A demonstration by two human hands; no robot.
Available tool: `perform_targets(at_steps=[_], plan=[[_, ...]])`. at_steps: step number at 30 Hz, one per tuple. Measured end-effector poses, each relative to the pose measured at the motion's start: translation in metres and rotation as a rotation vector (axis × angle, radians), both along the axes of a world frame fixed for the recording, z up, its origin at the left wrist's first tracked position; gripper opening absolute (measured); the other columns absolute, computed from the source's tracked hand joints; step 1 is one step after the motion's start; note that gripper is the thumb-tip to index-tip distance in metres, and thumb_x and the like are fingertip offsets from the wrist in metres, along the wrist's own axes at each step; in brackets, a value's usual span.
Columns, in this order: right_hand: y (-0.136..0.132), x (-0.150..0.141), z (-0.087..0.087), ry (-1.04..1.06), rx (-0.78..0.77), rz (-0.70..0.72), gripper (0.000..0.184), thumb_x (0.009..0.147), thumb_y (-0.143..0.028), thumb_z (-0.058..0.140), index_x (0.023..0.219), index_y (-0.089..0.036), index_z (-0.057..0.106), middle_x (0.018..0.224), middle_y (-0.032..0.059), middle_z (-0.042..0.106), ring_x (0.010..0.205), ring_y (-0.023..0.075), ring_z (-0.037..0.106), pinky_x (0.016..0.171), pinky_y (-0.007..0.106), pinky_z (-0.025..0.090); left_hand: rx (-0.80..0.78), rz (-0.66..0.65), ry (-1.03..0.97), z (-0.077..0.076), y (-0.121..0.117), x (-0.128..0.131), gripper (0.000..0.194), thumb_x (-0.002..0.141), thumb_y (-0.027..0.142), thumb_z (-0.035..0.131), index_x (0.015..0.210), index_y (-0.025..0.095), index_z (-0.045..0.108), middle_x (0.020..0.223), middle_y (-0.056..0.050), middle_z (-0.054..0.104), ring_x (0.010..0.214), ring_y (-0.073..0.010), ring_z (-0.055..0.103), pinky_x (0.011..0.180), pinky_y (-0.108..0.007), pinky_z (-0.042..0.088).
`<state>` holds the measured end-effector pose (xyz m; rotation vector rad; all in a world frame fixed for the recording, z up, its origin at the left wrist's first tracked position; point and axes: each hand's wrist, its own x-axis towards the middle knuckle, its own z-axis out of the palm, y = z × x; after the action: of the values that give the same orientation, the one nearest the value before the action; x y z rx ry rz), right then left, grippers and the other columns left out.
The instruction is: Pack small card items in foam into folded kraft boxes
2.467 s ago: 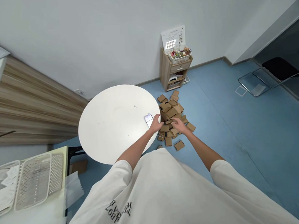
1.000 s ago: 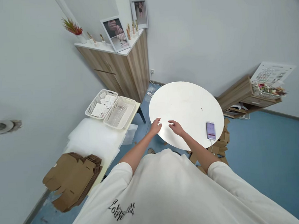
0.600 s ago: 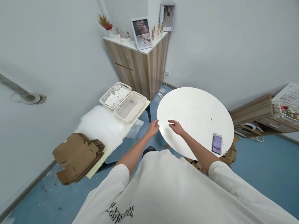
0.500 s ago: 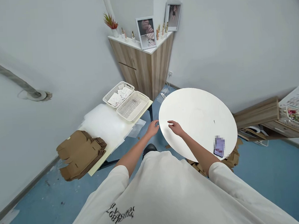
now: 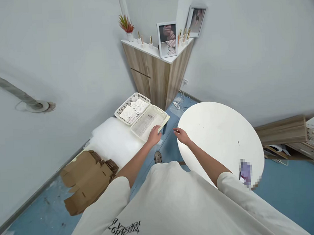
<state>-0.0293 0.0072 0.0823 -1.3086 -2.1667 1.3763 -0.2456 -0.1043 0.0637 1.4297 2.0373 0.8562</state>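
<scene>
My left hand (image 5: 154, 135) is open, fingers loosely spread, at the near right edge of a white plastic basket (image 5: 160, 108). I cannot tell whether it touches the rim. In that basket lie rows of small clear packets (image 5: 146, 122). A second white basket (image 5: 119, 110) beside it holds several white cards and papers (image 5: 137, 107). My right hand (image 5: 182, 135) is at the left edge of the round white table (image 5: 216, 128), fingers slightly bent and thumb apart, with nothing in it.
Flat brown cardboard blanks (image 5: 89, 182) lie stacked left of white foam sheets (image 5: 115, 137) on the side table. A phone (image 5: 245, 172) lies on the round table. A wood cabinet (image 5: 156, 73) with picture frames fills the corner; a power strip (image 5: 176, 105) is on the floor.
My view has swung left, from the pile of small cardboard boxes beside the round table to the side table. My left hand has come from the round table to the basket; both hands are empty.
</scene>
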Motion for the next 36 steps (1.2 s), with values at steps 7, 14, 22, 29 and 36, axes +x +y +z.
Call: perform_targets(at_steps=[7, 14, 22, 29, 36], plan=[[0.035, -0.099, 0.002, -0.15, 0.276, 0.115, 0.033, 0.093, -0.028, 0.05, 0.119, -0.027, 0.071, 0.128, 0.004, 0.069, 0.121, 0.0254, 0.058, 0.109, 0.044, 0.04, -0.144, -0.067, 0.182, -0.009, 0.032, -0.052, 0.056, 0.091, 0.018, 0.048, 0.147, 0.016, 0.047, 0.158, -0.015, 0.041, 0.146, -0.0297, 0.04, 0.118, -0.048, 0.037], [0.064, -0.159, -0.004, -0.341, 0.488, 0.142, 0.029, 0.095, -0.031, 0.051, 0.115, -0.026, 0.072, 0.134, 0.008, 0.066, 0.131, 0.0298, 0.047, 0.111, 0.052, 0.023, -0.205, -0.136, 0.305, -0.018, 0.059, -0.067, 0.067, 0.089, 0.017, 0.051, 0.154, 0.015, 0.037, 0.165, -0.017, 0.028, 0.154, -0.0333, 0.022, 0.122, -0.057, 0.021], [0.086, -0.195, -0.019, -0.394, 0.533, 0.322, 0.037, 0.095, -0.021, 0.046, 0.121, -0.027, 0.071, 0.126, 0.0089, 0.071, 0.139, 0.0338, 0.037, 0.114, 0.061, 0.008, -0.196, -0.165, 0.237, -0.023, 0.072, -0.078, 0.078, 0.087, 0.014, 0.05, 0.161, 0.012, 0.025, 0.168, -0.019, 0.019, 0.156, -0.0366, 0.013, 0.123, -0.064, 0.004], [0.093, -0.213, -0.031, -0.424, 0.566, 0.381, 0.036, 0.095, -0.019, 0.045, 0.118, -0.024, 0.072, 0.124, 0.0107, 0.071, 0.14, 0.0348, 0.035, 0.116, 0.063, 0.005, -0.218, -0.189, 0.25, -0.022, 0.069, -0.085, 0.079, 0.087, 0.013, 0.051, 0.162, 0.013, 0.026, 0.169, -0.017, 0.02, 0.157, -0.036, 0.01, 0.123, -0.063, -0.002], [0.096, -0.219, -0.038, -0.456, 0.622, 0.402, 0.031, 0.095, -0.022, 0.047, 0.109, -0.021, 0.075, 0.118, 0.0142, 0.069, 0.137, 0.0352, 0.036, 0.117, 0.064, 0.006, -0.239, -0.209, 0.315, -0.025, 0.064, -0.087, 0.081, 0.086, 0.014, 0.051, 0.162, 0.014, 0.024, 0.169, -0.014, 0.019, 0.157, -0.0343, 0.009, 0.124, -0.063, -0.001]])
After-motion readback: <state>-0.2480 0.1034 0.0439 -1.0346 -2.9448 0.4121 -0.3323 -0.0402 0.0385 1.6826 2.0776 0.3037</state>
